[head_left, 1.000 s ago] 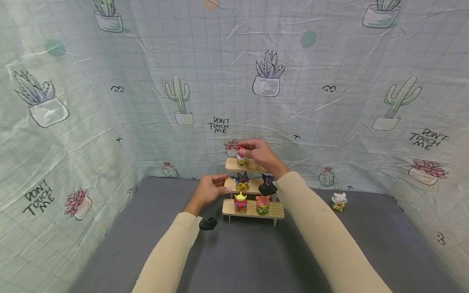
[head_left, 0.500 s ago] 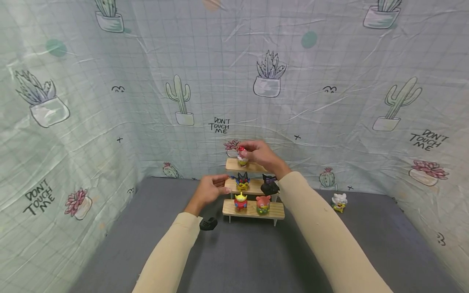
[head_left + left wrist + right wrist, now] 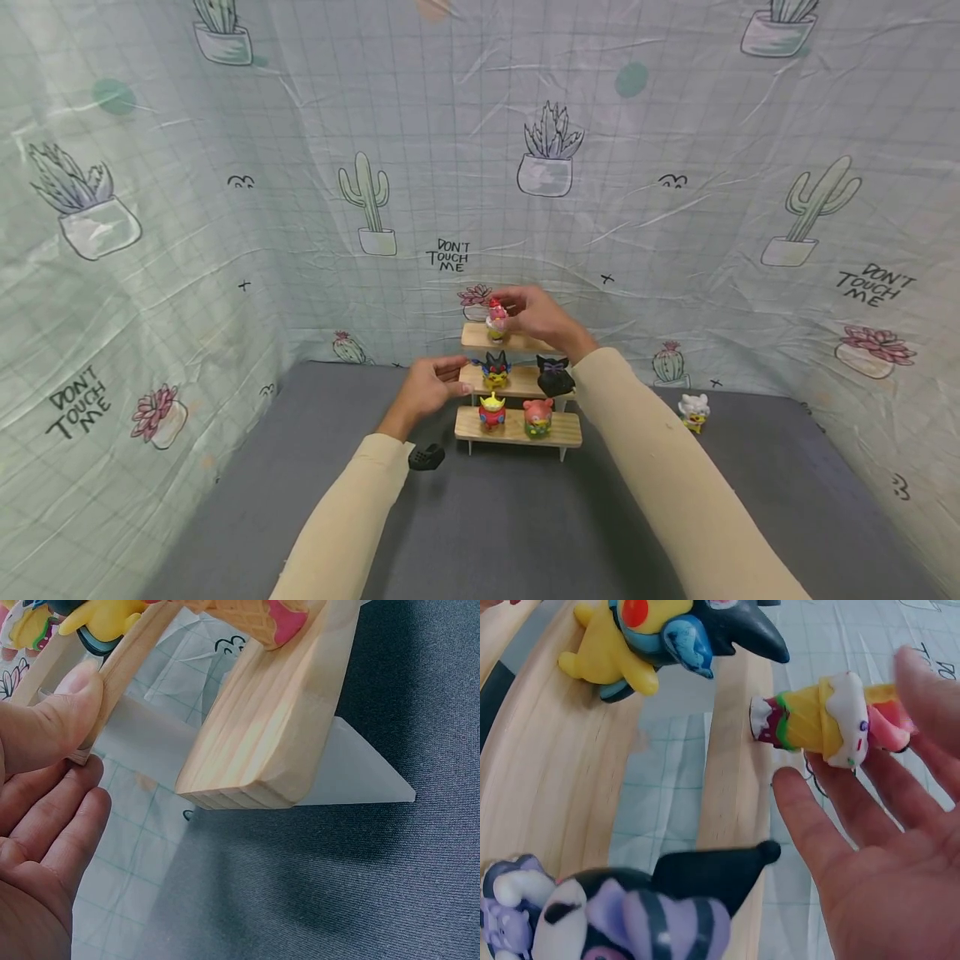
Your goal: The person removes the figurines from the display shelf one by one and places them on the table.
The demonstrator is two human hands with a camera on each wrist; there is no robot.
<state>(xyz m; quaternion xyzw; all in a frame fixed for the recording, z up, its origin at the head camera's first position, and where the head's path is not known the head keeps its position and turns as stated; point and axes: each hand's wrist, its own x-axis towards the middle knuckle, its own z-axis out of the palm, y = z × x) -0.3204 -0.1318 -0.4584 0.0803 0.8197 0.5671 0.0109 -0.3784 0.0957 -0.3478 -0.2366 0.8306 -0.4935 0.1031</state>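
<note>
A small ice-cream figurine (image 3: 497, 320), with a pink and red top, white icing and a yellow base, stands on the top board of a three-tier wooden display stand (image 3: 444, 423). My right hand (image 3: 542, 318) is around its upper part, and in the right wrist view the fingers (image 3: 814, 817) are extended and loose. Whether the thumb touches it is hard to tell. My left hand (image 3: 429, 387) pinches the left end of the middle board (image 3: 124, 667), thumb on top and fingers beneath. Beside it sits a yellow figurine with a dark eared hood (image 3: 496, 372).
A black-and-purple figurine (image 3: 679, 922) sits on the middle board's right side. The lowest board (image 3: 270, 742) bears a red-and-yellow figurine (image 3: 492, 412) and a coral bear-like one (image 3: 537, 418). A white-and-yellow figurine (image 3: 693, 412) stands on the grey table (image 3: 495, 525) at right.
My right hand has shifted slightly right and its fingers have loosened, uncovering more of the ice-cream figurine. The left hand stays on the middle board.
</note>
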